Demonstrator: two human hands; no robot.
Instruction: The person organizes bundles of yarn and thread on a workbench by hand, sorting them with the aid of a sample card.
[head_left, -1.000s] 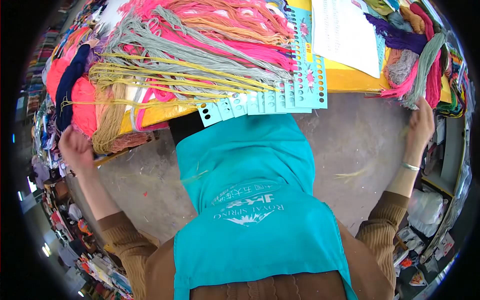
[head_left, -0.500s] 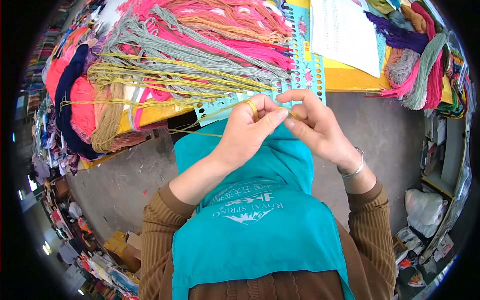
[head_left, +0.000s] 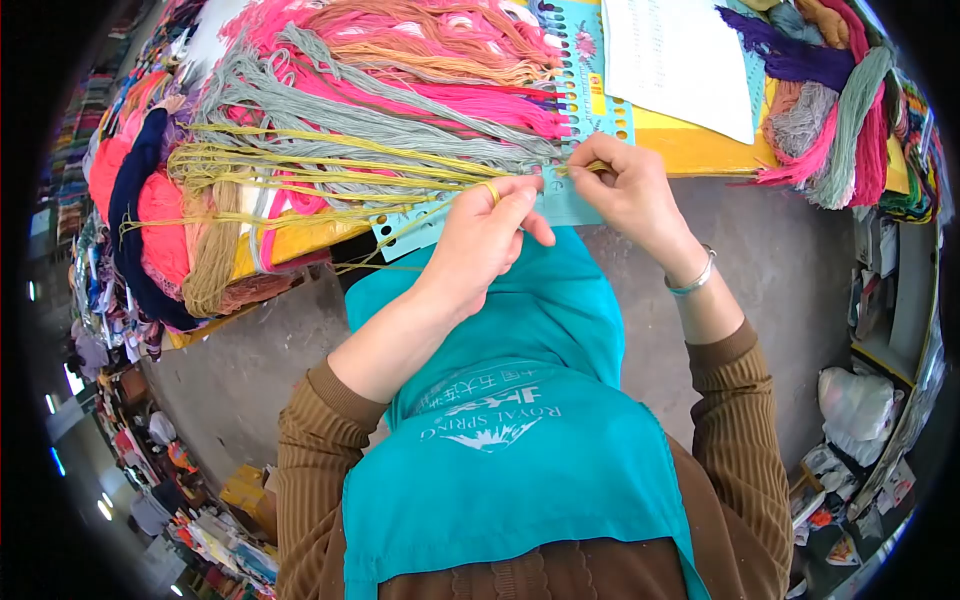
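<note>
Right hand [head_left: 625, 190] pinches olive-yellow embroidery thread [head_left: 330, 165] taut at hole of turquoise punched thread-card [head_left: 585, 130]; left hand [head_left: 485, 235] closes narrow, steadying same strand

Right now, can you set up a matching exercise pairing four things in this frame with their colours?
Things:
1. apron
2. sheet of paper
3. thread pinched by both hands (left hand, right hand)
4. sleeves

Colours:
A. brown
B. white
C. teal
D. yellow

Pairs: 1-C, 2-B, 3-D, 4-A
</note>
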